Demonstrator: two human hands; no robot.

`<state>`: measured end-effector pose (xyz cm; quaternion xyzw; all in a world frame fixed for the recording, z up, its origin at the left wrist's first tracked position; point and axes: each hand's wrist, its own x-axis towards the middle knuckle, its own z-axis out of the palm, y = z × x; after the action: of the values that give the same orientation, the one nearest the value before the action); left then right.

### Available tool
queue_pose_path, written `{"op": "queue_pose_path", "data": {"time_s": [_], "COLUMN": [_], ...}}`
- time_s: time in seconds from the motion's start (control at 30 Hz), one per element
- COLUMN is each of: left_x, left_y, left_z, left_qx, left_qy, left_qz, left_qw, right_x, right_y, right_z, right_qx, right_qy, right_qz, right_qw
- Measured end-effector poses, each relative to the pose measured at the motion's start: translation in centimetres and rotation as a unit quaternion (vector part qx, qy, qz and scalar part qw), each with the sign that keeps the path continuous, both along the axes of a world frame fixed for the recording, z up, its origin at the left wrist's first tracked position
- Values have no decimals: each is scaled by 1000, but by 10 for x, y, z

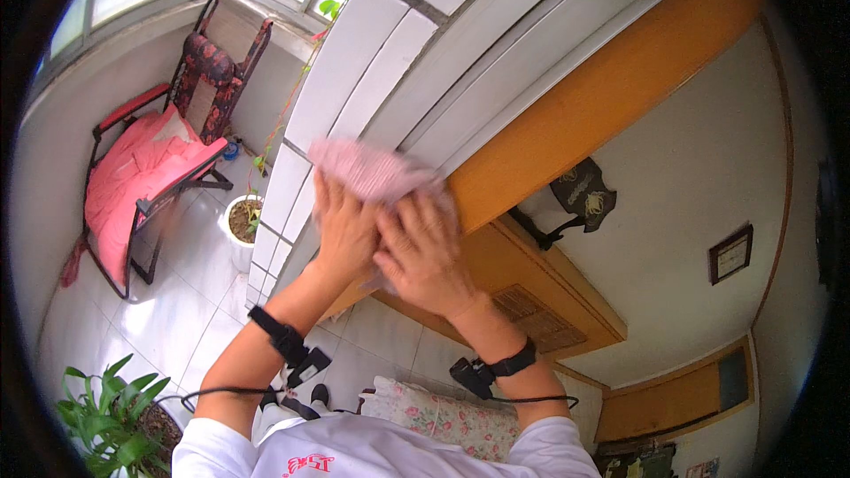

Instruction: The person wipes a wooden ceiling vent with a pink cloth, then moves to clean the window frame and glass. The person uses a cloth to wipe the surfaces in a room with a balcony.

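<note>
A pink ribbed cloth (pixel 372 169) lies bunched against the edge where white wall tiles (pixel 352 40) and a pale sliding-door frame (pixel 491 60) meet an orange wooden door casing (pixel 564 113). My left hand (pixel 345 226) presses flat on the cloth's left part, fingers pointing up. Close beside it, my right hand (pixel 425 249) rests on the right part with its fingers slightly spread, a little blurred. Both palms are hidden, and the cloth shows above and around the fingers. Each forearm wears a black strap with a small device and a cable.
At left, a folding lounge chair (pixel 199 93) holds pink fabric. A white flowerpot (pixel 240 249) with a climbing vine stands by the tiles. Another potted plant (pixel 119 411) is at lower left. Below lies a floral-covered piece of furniture (pixel 451 415). A wooden cabinet (pixel 551 299) juts out at right.
</note>
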<state>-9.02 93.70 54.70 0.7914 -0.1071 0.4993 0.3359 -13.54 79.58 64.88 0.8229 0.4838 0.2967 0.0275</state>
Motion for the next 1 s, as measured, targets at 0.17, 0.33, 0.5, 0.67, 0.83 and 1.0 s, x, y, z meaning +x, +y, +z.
{"op": "queue_pose_path", "data": {"time_s": [0.17,0.33,0.5,0.67,0.83,1.0], "left_x": [6,7,-13,-6,8,0], "left_y": [-5,-6,-8,-15,-17,-35], "left_z": [61,-18,-95,-120,-81,-96], "left_qx": [-32,-11,-31,-89,-149,-202], "left_qy": [-48,107,143,121,16,40], "left_qz": [30,-64,-6,-20,-10,6], "left_qw": [998,992,989,988,989,979], "right_x": [7,-10,-9,-12,-12,-12], "right_y": [9,-3,-15,-22,-29,-48], "right_z": [37,-29,-89,-106,-87,-121], "right_qx": [129,101,101,122,220,295], "right_qy": [33,147,272,307,273,320], "right_qz": [69,77,104,143,217,194], "right_qw": [989,981,951,933,911,879]}}
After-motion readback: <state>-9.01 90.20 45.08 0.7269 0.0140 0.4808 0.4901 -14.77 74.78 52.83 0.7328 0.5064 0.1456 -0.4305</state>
